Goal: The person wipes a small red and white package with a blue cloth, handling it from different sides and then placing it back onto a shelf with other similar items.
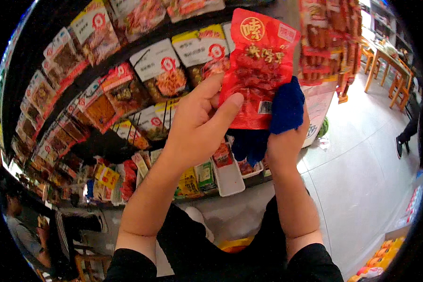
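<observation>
A red snack packet [261, 51], with meat-like pieces pictured on its front, is held up at the upper middle. My left hand [197, 120] grips its lower left side, thumb on the front and the other fingers behind. At the packet's lower right corner, my right hand [288, 145] is closed on a dark blue cloth [288, 107] that presses against the packet's edge. Part of the cloth hangs below the packet, between my hands. The right fingers are mostly hidden under the cloth and behind the packet.
Dark tiered shelves [131, 47] of packaged foods curve along the left and far side. A white tray [230, 181] juts from the bottom level. Red packets [328, 37] hang at the right. A wooden table [385, 56] stands far right. One person [28, 235] is at lower left.
</observation>
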### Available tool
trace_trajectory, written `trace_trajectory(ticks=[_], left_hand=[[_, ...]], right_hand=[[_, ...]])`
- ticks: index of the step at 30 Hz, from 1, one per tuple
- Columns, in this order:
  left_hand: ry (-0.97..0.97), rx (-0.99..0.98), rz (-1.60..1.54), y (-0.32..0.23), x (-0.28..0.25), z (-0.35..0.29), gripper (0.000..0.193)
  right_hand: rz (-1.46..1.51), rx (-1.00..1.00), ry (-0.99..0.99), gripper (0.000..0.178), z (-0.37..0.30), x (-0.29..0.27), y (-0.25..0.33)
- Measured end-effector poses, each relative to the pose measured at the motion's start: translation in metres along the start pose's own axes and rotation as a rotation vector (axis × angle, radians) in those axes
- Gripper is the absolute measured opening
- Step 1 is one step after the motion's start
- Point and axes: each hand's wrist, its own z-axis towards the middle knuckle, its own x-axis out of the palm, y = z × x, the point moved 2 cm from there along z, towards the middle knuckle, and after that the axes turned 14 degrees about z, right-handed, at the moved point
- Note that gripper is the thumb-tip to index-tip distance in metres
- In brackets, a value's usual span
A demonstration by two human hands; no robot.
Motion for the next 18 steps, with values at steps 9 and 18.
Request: trace_trajectory(ticks=[9,18], left_hand=[[0.211,0.148,-0.136,-0.085,0.075,0.022,0.025],[0.344,0.179,-0.243,-0.118,0.144,0.017,0.031]], right_hand=[[0.04,-0.292,-0.069,0.033,0.035,-0.061,0.102],[-0.019,-0.259,-0.192,0.034,0.026,-0.121,0.163]])
